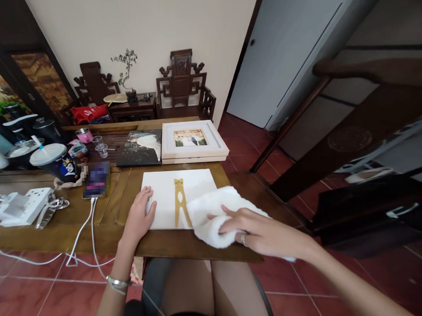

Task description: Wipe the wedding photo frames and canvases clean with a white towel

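A white rectangular panel [163, 186] lies flat near the table's front edge. On it is a gold A-shaped piece [179, 197], like the stand on the back of a picture frame. My left hand [140, 213] rests along the panel's left edge, fingers stretched out and thumb apart. Bunched in my right hand [248, 229] is a white fluffy cloth [210, 207], which covers the panel's lower right part and hangs past the table edge. Some fingertips of that hand are hidden in the cloth's folds.
Behind the panel lie a light wooden-framed picture [197, 156] and a dark photo panel [134, 148]. To the left are a phone [97, 178] on a cable, a power strip [34, 202] and a lidded cup [57, 161]. A dark wooden chair [303, 162] stands right.
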`<state>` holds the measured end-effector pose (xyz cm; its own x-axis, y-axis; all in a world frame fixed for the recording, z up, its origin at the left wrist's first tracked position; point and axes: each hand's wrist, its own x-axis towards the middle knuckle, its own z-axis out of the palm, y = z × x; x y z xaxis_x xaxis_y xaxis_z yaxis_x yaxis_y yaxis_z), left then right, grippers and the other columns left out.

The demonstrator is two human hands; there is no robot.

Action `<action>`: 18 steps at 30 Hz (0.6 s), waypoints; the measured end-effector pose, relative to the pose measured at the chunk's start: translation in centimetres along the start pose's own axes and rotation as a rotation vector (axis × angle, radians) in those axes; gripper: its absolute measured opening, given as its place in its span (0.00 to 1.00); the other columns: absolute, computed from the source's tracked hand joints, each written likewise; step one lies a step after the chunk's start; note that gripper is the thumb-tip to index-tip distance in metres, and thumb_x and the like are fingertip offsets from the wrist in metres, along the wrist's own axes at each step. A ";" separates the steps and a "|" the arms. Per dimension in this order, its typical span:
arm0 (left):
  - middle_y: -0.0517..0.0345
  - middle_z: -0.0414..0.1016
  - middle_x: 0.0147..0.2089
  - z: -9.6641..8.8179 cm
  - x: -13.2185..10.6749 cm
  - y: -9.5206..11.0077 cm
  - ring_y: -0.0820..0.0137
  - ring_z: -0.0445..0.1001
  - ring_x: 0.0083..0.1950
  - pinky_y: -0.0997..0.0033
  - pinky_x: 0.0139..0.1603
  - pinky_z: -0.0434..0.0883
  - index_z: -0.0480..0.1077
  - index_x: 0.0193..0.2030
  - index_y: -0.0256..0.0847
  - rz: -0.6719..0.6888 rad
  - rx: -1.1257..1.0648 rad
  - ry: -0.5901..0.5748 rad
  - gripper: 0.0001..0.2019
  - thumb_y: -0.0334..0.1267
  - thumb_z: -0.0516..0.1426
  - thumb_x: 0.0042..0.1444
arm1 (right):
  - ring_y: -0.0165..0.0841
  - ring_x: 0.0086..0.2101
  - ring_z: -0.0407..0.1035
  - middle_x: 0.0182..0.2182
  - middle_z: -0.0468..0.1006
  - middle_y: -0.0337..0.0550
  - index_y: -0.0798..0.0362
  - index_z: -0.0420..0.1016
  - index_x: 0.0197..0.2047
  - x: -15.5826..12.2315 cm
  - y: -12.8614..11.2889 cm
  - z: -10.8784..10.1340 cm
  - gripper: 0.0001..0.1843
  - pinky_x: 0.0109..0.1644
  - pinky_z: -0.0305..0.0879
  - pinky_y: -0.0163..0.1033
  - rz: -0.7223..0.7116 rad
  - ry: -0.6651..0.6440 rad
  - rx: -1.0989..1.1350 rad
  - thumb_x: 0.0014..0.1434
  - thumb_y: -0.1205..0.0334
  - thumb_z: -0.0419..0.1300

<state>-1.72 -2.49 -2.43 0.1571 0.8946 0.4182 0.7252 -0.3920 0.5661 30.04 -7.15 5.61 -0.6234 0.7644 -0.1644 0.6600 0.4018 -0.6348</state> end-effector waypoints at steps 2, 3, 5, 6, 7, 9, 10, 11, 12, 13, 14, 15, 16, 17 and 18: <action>0.43 0.68 0.61 0.0 0.0 0.0 0.61 0.63 0.66 0.51 0.67 0.60 0.67 0.53 0.38 0.004 -0.002 0.005 0.15 0.37 0.51 0.61 | 0.47 0.63 0.54 0.47 0.77 0.42 0.43 0.79 0.45 -0.7 -0.2 0.1 0.24 0.61 0.60 0.53 0.013 -0.023 0.019 0.48 0.73 0.52; 0.43 0.68 0.61 0.0 0.0 0.0 0.61 0.63 0.66 0.51 0.67 0.59 0.67 0.53 0.38 0.006 -0.004 0.007 0.15 0.37 0.51 0.61 | 0.47 0.63 0.54 0.46 0.77 0.43 0.43 0.79 0.45 -0.7 0.0 0.1 0.24 0.61 0.60 0.52 0.018 -0.021 0.024 0.48 0.72 0.52; 0.43 0.68 0.61 0.0 0.0 0.1 0.61 0.62 0.66 0.52 0.67 0.59 0.67 0.53 0.38 0.003 -0.005 0.005 0.15 0.37 0.51 0.61 | 0.48 0.62 0.55 0.45 0.77 0.44 0.44 0.78 0.46 0.3 0.9 -0.1 0.24 0.61 0.60 0.53 0.030 0.014 0.018 0.50 0.71 0.53; 0.43 0.68 0.61 0.0 0.0 0.1 0.61 0.62 0.66 0.52 0.67 0.59 0.67 0.53 0.37 0.001 -0.005 0.002 0.15 0.37 0.51 0.61 | 0.48 0.62 0.55 0.45 0.77 0.44 0.45 0.78 0.47 1.2 1.4 -0.3 0.23 0.61 0.60 0.53 0.032 0.044 0.001 0.50 0.70 0.53; 0.42 0.68 0.61 -0.1 0.0 0.1 0.60 0.62 0.66 0.52 0.67 0.59 0.67 0.53 0.37 -0.001 -0.005 0.000 0.15 0.38 0.51 0.61 | 0.47 0.61 0.57 0.44 0.78 0.44 0.46 0.78 0.48 2.4 2.0 -0.6 0.23 0.62 0.59 0.54 0.027 0.079 -0.021 0.51 0.69 0.52; 0.42 0.68 0.61 -0.1 0.0 0.0 0.60 0.63 0.66 0.52 0.67 0.59 0.67 0.53 0.37 -0.002 -0.004 -0.004 0.15 0.38 0.51 0.61 | 0.45 0.58 0.63 0.43 0.79 0.43 0.46 0.78 0.48 5.0 3.0 -1.3 0.24 0.64 0.55 0.55 -0.005 0.151 -0.069 0.52 0.70 0.51; 0.42 0.68 0.61 -0.1 0.0 0.0 0.60 0.63 0.66 0.51 0.67 0.59 0.67 0.52 0.37 -0.002 -0.005 -0.005 0.15 0.38 0.51 0.61 | 0.44 0.56 0.65 0.42 0.80 0.41 0.47 0.78 0.48 6.4 3.4 -1.7 0.24 0.65 0.52 0.55 -0.030 0.184 -0.089 0.52 0.70 0.50; 0.42 0.68 0.61 -0.1 0.0 0.0 0.60 0.63 0.66 0.51 0.67 0.59 0.67 0.52 0.37 -0.002 -0.005 -0.004 0.15 0.38 0.51 0.61 | 0.43 0.53 0.68 0.42 0.80 0.40 0.47 0.78 0.47 7.7 3.6 -2.1 0.24 0.66 0.49 0.55 -0.056 0.213 -0.103 0.52 0.71 0.50; 0.42 0.68 0.61 -0.1 0.0 0.0 0.60 0.63 0.66 0.51 0.67 0.59 0.67 0.52 0.37 -0.001 -0.006 -0.003 0.14 0.38 0.51 0.61 | 0.42 0.51 0.70 0.42 0.81 0.39 0.47 0.78 0.47 8.9 3.8 -2.5 0.24 0.67 0.47 0.55 -0.076 0.240 -0.113 0.52 0.71 0.49; 0.43 0.68 0.61 -0.1 0.0 -0.1 0.61 0.63 0.66 0.52 0.67 0.60 0.67 0.52 0.38 -0.001 -0.008 -0.003 0.14 0.38 0.51 0.61 | 0.41 0.49 0.72 0.41 0.81 0.38 0.48 0.79 0.47 9.9 4.0 -2.7 0.24 0.67 0.45 0.54 -0.087 0.265 -0.122 0.52 0.71 0.48; 0.43 0.68 0.61 -0.1 0.0 -0.1 0.61 0.63 0.66 0.52 0.67 0.60 0.67 0.52 0.38 0.000 -0.010 -0.002 0.14 0.37 0.51 0.61 | 0.41 0.47 0.73 0.41 0.81 0.39 0.50 0.78 0.47 10.5 4.0 -2.8 0.24 0.68 0.45 0.55 -0.095 0.282 -0.133 0.52 0.72 0.48; 0.43 0.68 0.61 -0.1 0.0 -0.1 0.61 0.63 0.66 0.52 0.67 0.60 0.67 0.52 0.37 0.000 -0.012 -0.002 0.14 0.37 0.51 0.61 | 0.41 0.47 0.73 0.41 0.82 0.40 0.51 0.78 0.47 10.9 4.0 -2.8 0.25 0.68 0.44 0.55 -0.106 0.292 -0.147 0.52 0.73 0.47; 0.42 0.68 0.61 -0.1 0.0 -0.1 0.61 0.63 0.65 0.53 0.67 0.60 0.67 0.52 0.37 0.001 -0.014 -0.001 0.14 0.37 0.51 0.61 | 0.42 0.49 0.72 0.42 0.81 0.41 0.52 0.78 0.48 11.0 4.0 -2.6 0.25 0.68 0.43 0.57 -0.124 0.293 -0.163 0.52 0.74 0.47; 0.42 0.68 0.61 -0.1 0.0 -0.1 0.61 0.63 0.65 0.52 0.67 0.60 0.67 0.52 0.37 0.003 -0.015 -0.001 0.14 0.37 0.51 0.61 | 0.43 0.52 0.70 0.43 0.81 0.43 0.53 0.77 0.48 10.7 3.8 -2.2 0.26 0.67 0.42 0.59 -0.149 0.288 -0.177 0.51 0.75 0.47; 0.42 0.68 0.61 -0.1 0.0 -0.1 0.61 0.63 0.66 0.52 0.67 0.59 0.67 0.52 0.37 0.004 -0.016 0.000 0.14 0.37 0.51 0.61 | 0.44 0.56 0.66 0.46 0.80 0.45 0.54 0.77 0.48 10.1 3.6 -1.7 0.26 0.67 0.40 0.60 -0.176 0.281 -0.184 0.49 0.76 0.47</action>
<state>-1.88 -2.47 -2.45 0.1604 0.8930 0.4205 0.7140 -0.3991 0.5753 26.86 2.85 2.97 -0.6119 0.7735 0.1648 0.6331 0.6040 -0.4842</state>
